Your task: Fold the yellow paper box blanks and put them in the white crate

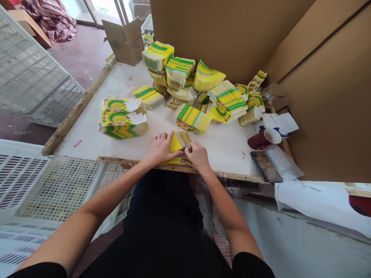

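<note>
Left hand (162,148) and right hand (198,155) clamp one yellow carton blank (176,143) at bench (226,148) 6 o'clock; two carton bundles (123,125) at 10, one mug (263,139) at 3.

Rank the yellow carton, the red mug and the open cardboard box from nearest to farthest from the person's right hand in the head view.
From the right hand:
1. yellow carton, held in its fingers, just left.
2. red mug, off to the right.
3. cardboard box, at the table's far end, left.

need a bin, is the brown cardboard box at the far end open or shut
Open: the brown cardboard box has its top flaps standing up and apart.
</note>
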Action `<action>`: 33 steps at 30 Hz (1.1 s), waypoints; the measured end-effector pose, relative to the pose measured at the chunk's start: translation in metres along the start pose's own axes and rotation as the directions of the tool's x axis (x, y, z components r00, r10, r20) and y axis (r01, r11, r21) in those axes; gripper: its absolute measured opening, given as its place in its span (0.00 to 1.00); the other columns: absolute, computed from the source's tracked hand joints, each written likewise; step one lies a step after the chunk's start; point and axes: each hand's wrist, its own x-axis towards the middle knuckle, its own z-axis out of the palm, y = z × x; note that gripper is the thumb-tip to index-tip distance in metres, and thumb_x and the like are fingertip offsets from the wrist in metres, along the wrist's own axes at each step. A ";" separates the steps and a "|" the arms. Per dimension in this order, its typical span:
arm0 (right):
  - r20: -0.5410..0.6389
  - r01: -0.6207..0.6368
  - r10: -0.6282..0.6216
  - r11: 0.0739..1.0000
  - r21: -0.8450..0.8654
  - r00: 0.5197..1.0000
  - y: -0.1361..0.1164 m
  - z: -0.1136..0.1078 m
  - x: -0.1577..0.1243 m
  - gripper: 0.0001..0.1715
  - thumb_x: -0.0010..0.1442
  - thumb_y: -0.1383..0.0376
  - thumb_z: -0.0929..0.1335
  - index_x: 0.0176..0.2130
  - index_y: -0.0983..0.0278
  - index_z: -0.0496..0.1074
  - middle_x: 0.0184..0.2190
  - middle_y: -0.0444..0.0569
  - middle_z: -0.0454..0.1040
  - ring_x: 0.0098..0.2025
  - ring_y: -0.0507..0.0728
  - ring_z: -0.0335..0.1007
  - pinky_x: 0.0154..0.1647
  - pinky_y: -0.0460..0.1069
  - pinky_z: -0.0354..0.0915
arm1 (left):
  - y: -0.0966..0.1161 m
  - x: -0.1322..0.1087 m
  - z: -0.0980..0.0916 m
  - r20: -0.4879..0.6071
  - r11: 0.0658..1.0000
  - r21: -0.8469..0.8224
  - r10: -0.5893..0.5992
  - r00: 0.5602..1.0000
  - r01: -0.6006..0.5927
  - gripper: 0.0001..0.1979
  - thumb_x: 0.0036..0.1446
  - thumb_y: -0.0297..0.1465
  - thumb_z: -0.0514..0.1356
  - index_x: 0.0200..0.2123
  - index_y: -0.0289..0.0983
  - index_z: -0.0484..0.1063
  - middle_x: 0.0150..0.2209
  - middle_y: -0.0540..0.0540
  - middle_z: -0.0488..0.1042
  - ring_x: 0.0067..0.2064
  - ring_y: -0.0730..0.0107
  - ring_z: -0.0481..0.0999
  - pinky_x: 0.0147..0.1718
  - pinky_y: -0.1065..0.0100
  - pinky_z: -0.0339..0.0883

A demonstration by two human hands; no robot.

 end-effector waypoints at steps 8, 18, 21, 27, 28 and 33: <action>0.168 -0.280 0.228 0.847 0.452 0.959 -0.010 0.012 0.003 0.13 0.54 0.64 0.64 0.21 0.63 0.70 0.19 0.46 0.73 0.25 0.54 0.69 0.31 0.48 0.62 | 0.004 0.000 -0.001 0.014 0.998 0.007 -0.069 0.998 0.069 0.40 0.57 0.53 0.48 0.64 0.31 0.52 0.51 0.31 0.67 0.52 0.48 0.67 0.50 0.56 0.56; 0.260 -0.289 0.166 0.774 0.563 0.951 -0.013 0.016 -0.001 0.10 0.53 0.65 0.66 0.29 0.64 0.76 0.25 0.44 0.76 0.29 0.54 0.70 0.32 0.46 0.63 | 0.002 0.000 0.000 0.001 0.996 -0.007 -0.094 0.996 0.094 0.40 0.56 0.53 0.50 0.63 0.31 0.53 0.51 0.32 0.67 0.52 0.47 0.67 0.49 0.56 0.57; 0.177 -0.273 0.224 0.902 0.336 0.958 -0.010 0.002 0.000 0.09 0.54 0.66 0.67 0.32 0.63 0.77 0.29 0.48 0.79 0.32 0.56 0.71 0.36 0.48 0.63 | 0.004 0.001 -0.002 0.016 0.992 -0.023 -0.123 0.992 0.124 0.39 0.57 0.53 0.50 0.63 0.33 0.54 0.52 0.33 0.67 0.53 0.48 0.67 0.50 0.57 0.57; 0.203 -0.116 0.055 0.946 0.302 0.978 0.005 -0.014 -0.005 0.12 0.55 0.69 0.65 0.34 0.62 0.78 0.31 0.45 0.79 0.33 0.54 0.72 0.37 0.46 0.62 | 0.007 0.000 -0.009 0.053 0.989 -0.045 -0.141 0.989 0.143 0.38 0.56 0.52 0.52 0.63 0.36 0.54 0.53 0.35 0.68 0.54 0.50 0.67 0.51 0.57 0.57; 0.242 -0.093 0.012 0.941 0.327 0.970 0.009 -0.016 -0.007 0.12 0.55 0.68 0.65 0.34 0.62 0.78 0.30 0.45 0.79 0.32 0.53 0.71 0.36 0.46 0.62 | 0.007 0.001 -0.009 0.054 0.988 -0.047 -0.141 0.989 0.144 0.38 0.56 0.52 0.52 0.63 0.36 0.54 0.53 0.35 0.67 0.54 0.49 0.67 0.51 0.57 0.57; 0.499 -0.083 -0.186 0.880 0.468 0.846 0.028 -0.023 -0.018 0.11 0.53 0.66 0.66 0.33 0.65 0.78 0.26 0.42 0.77 0.28 0.51 0.68 0.31 0.45 0.62 | 0.007 0.001 -0.006 0.052 0.988 -0.029 -0.148 0.988 0.150 0.39 0.55 0.52 0.52 0.63 0.36 0.53 0.52 0.34 0.68 0.53 0.48 0.67 0.49 0.57 0.57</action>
